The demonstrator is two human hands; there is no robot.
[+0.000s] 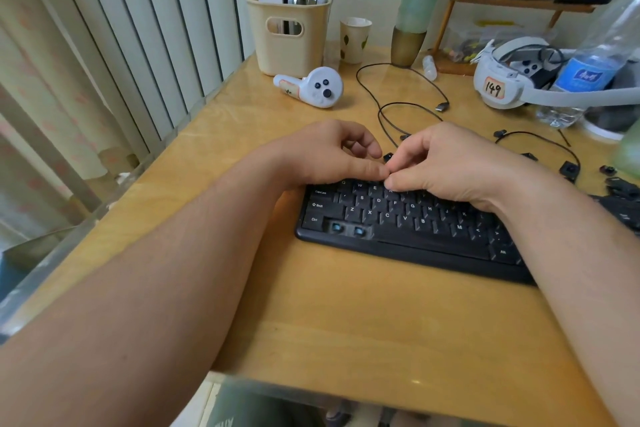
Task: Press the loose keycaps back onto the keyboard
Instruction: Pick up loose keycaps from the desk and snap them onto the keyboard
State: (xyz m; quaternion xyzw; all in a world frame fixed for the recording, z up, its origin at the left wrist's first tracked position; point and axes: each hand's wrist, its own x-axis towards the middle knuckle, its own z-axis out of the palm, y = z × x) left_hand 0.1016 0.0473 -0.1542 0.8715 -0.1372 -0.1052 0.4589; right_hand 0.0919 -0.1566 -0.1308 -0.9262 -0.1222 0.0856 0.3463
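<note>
A yellow wooden surface [346, 305] runs along a curtained window, and a black keyboard [415, 239] lies across its middle, angled toward the right edge. Both hands meet over the keyboard's top rows. The left hand [329, 152] has its fingers curled, thumb stretched toward the other hand. The right hand [450, 163] is curled too, and its fingertips seem to pinch a small dark keycap [388, 158] just above the number row, though the cap is mostly hidden. Whether the left hand grips anything cannot be told. Two bare switches [348, 230] show in the bottom row beside Ctrl. More loose keycaps [620, 185] lie near the right edge. At the far edge stand a cream basket [287, 45], a white controller [311, 87], a headset [502, 80] and a black cable [398, 97].

The caps look light, hard and slippery, easily flicked away; best pinched by opposite sides, set square on the stem, then pressed straight down.
</note>
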